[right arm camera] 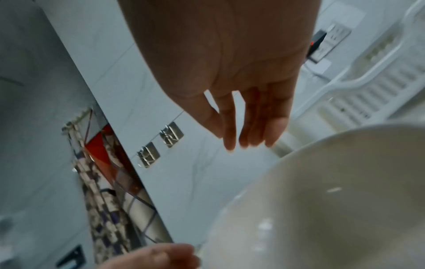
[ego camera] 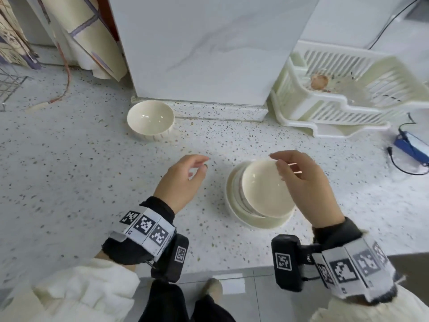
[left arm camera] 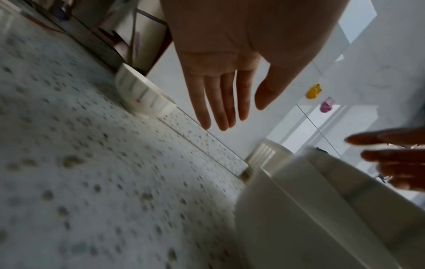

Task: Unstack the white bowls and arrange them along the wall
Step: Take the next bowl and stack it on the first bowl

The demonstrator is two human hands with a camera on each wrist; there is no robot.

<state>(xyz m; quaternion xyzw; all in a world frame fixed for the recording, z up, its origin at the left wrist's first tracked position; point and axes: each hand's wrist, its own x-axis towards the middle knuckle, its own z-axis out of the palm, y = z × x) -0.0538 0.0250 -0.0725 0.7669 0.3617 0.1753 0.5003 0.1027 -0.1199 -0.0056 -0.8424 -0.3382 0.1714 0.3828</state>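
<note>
Stack: the remaining white bowls (ego camera: 260,194) sit nested on the speckled counter (ego camera: 69,170), near its front edge, well apart from the wall (ego camera: 209,54). The top bowl looks tilted in the one below.
Placed bowl: one bowl (ego camera: 150,119) already stands upright at the foot of the wall, at the left end of the panel.
Right hand: my right hand (ego camera: 306,182) hovers over the far rim of the stack, fingers relaxed and slightly spread. From the head view I cannot tell whether it touches the rim; the right wrist view shows the fingers straight and above the bowl, holding nothing.
Left hand: my left hand (ego camera: 183,180) hangs just left of the stack, fingers loosely curved, empty, not touching anything.
Step in hand: I judge I am about to take the top bowl off the stack.
How I would do it well: I bring the thumb inside the rim and the fingers outside, pinch firmly, and steady the lower bowls with the left hand so they do not lift with it. Glazed ceramic is slick, so I lift straight up before moving away.
Where it goes: I would set it just beside the placed bowl, to its right, along the wall.
Watch for: the dish rack (ego camera: 348,89) stands at the right end of the wall and limits the row.
</note>
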